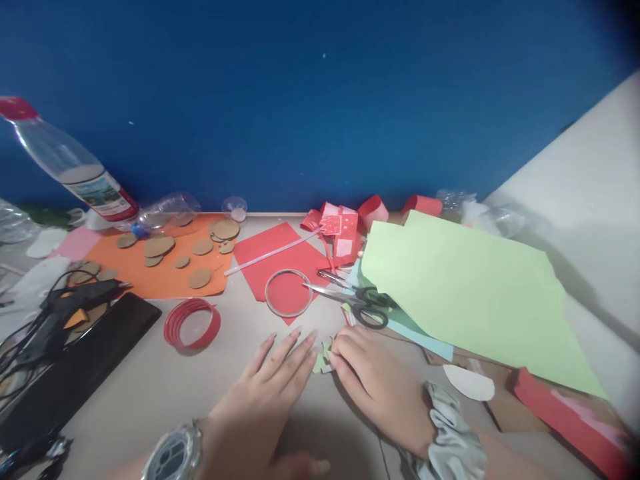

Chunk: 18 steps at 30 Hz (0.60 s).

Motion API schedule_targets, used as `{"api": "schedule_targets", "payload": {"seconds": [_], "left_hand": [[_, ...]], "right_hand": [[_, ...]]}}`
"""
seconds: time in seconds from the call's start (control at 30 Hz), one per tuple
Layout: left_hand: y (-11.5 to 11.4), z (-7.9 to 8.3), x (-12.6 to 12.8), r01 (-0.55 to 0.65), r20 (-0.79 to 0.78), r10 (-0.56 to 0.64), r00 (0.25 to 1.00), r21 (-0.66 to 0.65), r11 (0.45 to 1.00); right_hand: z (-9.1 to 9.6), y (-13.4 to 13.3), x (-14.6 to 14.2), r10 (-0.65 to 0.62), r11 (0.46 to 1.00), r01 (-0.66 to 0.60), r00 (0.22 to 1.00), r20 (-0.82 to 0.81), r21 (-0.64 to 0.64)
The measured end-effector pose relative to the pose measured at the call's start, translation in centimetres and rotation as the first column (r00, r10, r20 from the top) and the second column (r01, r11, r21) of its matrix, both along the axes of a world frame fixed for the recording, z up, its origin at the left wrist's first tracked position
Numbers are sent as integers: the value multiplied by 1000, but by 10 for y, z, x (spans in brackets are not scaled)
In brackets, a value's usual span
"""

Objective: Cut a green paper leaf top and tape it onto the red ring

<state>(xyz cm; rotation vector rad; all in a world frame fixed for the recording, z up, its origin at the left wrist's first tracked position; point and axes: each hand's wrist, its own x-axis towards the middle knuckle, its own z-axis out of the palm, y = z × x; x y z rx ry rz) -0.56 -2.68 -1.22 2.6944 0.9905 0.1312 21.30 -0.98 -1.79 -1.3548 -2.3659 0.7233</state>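
My left hand point(281, 373) lies on the grey table with its fingers stretched out, their sides near some small light-green paper scraps point(320, 363). My right hand point(377, 380) is closed, thumb and fingers pressed together at these scraps, which partly hide under it. Just beyond the hands are a thin metal ring point(269, 303), partly over red paper point(285, 250), and scissors point(363, 297) with black handles. A ribbed red ring point(215, 327) stands to the left of my left hand.
Orange paper point(135, 277) with several cardboard discs point(200, 279) lies at the left, near a tilted bottle point(95, 183). A glue gun point(75, 300) and a black strip point(90, 373) are in front. Large green paper point(475, 293) covers the right. A blue wall point(320, 100) rises behind.
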Motion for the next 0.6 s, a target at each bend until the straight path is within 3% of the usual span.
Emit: {"api": "schedule_targets", "payload": {"seconds": [0.37,0.6], "left_hand": [[8,-2,-5,29,-30,-31,999,-63,998],[8,-2,-5,28,-20,-29,999,-53,998]], "right_hand": [[-1,-3,-6,-23,996,20,999,31,86],[-3,1,-11,-13,999,8,992,124,42]]}}
